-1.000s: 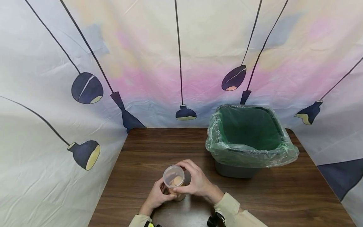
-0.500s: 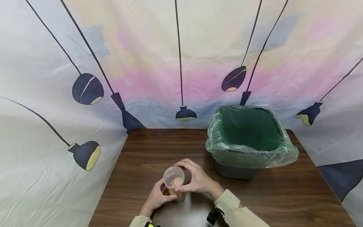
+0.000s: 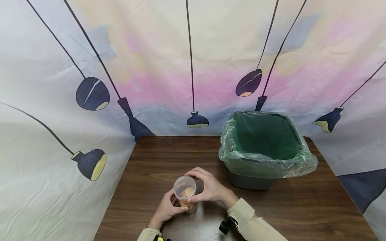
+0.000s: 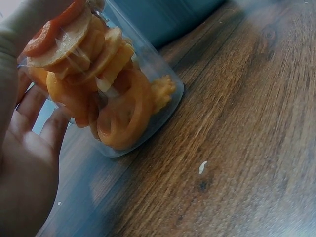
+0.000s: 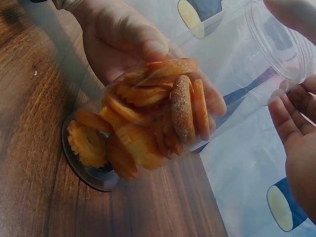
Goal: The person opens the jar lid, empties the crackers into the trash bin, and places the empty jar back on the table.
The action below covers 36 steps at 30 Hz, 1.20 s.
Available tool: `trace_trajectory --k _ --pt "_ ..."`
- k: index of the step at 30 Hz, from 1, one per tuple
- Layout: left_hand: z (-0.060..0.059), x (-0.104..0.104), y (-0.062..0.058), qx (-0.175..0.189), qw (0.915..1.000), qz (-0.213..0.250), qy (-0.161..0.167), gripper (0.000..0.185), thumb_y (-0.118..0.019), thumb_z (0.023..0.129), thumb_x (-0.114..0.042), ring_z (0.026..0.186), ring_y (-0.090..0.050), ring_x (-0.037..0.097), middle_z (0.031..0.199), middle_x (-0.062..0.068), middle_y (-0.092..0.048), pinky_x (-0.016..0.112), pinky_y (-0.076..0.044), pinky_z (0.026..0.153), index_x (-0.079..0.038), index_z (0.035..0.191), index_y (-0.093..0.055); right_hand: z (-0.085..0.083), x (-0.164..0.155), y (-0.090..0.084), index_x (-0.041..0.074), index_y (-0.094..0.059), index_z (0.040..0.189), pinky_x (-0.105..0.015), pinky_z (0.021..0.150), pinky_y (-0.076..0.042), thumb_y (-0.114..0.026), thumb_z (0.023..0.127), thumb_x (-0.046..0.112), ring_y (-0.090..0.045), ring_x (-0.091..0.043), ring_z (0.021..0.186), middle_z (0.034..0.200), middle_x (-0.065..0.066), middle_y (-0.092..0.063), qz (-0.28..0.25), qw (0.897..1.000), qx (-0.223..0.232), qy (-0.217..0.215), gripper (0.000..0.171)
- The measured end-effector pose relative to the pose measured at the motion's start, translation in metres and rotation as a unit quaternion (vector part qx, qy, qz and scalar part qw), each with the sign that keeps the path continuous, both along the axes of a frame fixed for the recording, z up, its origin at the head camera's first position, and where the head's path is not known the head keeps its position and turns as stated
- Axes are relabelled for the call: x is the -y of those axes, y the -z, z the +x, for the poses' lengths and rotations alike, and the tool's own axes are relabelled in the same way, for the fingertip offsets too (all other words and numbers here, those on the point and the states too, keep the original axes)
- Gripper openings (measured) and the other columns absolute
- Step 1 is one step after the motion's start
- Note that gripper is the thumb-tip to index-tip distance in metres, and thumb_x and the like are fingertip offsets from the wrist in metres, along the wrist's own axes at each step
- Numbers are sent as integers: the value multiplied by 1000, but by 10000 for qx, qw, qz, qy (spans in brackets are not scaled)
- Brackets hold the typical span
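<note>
A tall clear plastic jar [image 3: 192, 209] stands upright on the wooden table. Inside it are several orange-brown cookies [image 5: 138, 138], piled in its lower part; some are ring-shaped, one has a scalloped edge. My left hand [image 3: 166, 208] grips the jar's side from the left, thumb in front. The right hand [image 3: 210, 188] holds the jar near its rim, fingers behind and thumb in front. In the right wrist view, the fingertips [image 5: 282, 116] of that hand touch the rim's edge. Whether a clear lid covers the mouth, I cannot tell.
A grey bin [image 3: 251, 181] with a green plastic liner [image 3: 230, 161] over its rim stands behind and to the right of the jar. A curtain [image 3: 156, 83] printed with lamps hangs beyond the table [image 3: 169, 150]. A small white crumb [image 4: 203, 167] lies near the jar.
The fingers and thumb of my right hand have shifted slightly along the jar's rim, with the wrist moving a little. The jar and the left hand have stayed in place.
</note>
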State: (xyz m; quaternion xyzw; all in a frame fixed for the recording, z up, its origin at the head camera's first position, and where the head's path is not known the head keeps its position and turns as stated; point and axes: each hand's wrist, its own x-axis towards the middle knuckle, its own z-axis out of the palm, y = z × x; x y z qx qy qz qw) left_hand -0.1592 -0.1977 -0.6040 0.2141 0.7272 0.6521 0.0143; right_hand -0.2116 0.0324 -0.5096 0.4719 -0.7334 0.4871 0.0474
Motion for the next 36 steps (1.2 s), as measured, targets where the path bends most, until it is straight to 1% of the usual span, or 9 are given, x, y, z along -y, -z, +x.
trace_trajectory --k 6,13,16,19,23,24,30,32,36 --pt "0 1 1 -88 9999 -49 -25 73 -85 69 2 120 -56 11 129 13 -61 19 -44 101 -4 134 -52 3 -1 0 5 -53 134 -32 88 -53 -91 65 31 -59 -16 107 124 -3 -56 104 9999 -83 68 83" --pt "1 0 -1 -103 9999 -17 5 75 -84 67 6 120 -55 7 129 18 -60 18 -43 101 0 134 -51 5 -2 5 -1 -50 135 -37 88 -54 -95 58 24 -60 -25 107 124 -12 -56 -26 9999 -118 75 91" --pt "1 -1 -1 -77 10000 3 -11 75 -83 66 7 120 -55 7 128 19 -59 18 -43 101 1 134 -50 8 -4 4 3 -48 137 -37 88 -54 -94 61 23 -59 -22 108 124 -10 -55 -51 9999 -65 135 91" --pt "1 -1 0 -63 10000 11 -29 75 -83 67 7 119 -56 6 128 15 -60 18 -44 100 1 134 -51 14 -7 3 11 -47 140 -37 89 -53 -91 66 27 -58 -17 109 126 -4 -54 -67 9995 99 283 87" --pt "0 0 2 -182 9998 67 7 74 -83 67 7 119 -55 6 128 8 -61 17 -42 101 2 133 -51 21 -8 3 10 -48 139 -36 90 -53 -87 72 31 -59 -16 110 128 -1 -54 -254 9984 270 430 81" --pt "0 0 2 -200 9998 77 7 73 -84 67 7 119 -56 6 127 8 -62 17 -42 101 2 133 -51 25 -8 -2 8 -49 138 -38 89 -54 -87 72 29 -60 -18 109 127 -4 -55 -307 9980 287 464 79" --pt "1 -1 2 -185 9998 100 16 72 -83 67 6 119 -56 6 127 9 -62 17 -42 101 3 132 -51 36 -5 -2 3 -51 131 -37 86 -55 -86 73 27 -61 -25 102 119 -11 -59 -708 9925 167 983 72" --pt "2 -1 1 -207 9997 113 12 73 -83 67 8 118 -56 6 127 9 -62 17 -42 101 5 132 -50 38 -3 5 6 -51 132 -34 86 -54 -85 74 34 -61 -23 103 119 -9 -59 -843 9893 121 1188 73" --pt "1 -2 1 -223 9996 160 12 74 -82 65 11 117 -57 5 126 10 -62 16 -43 100 7 131 -49 44 2 8 5 -50 133 -34 85 -54 -86 72 35 -62 -24 102 119 -13 -60 -1031 9833 -36 1496 77"
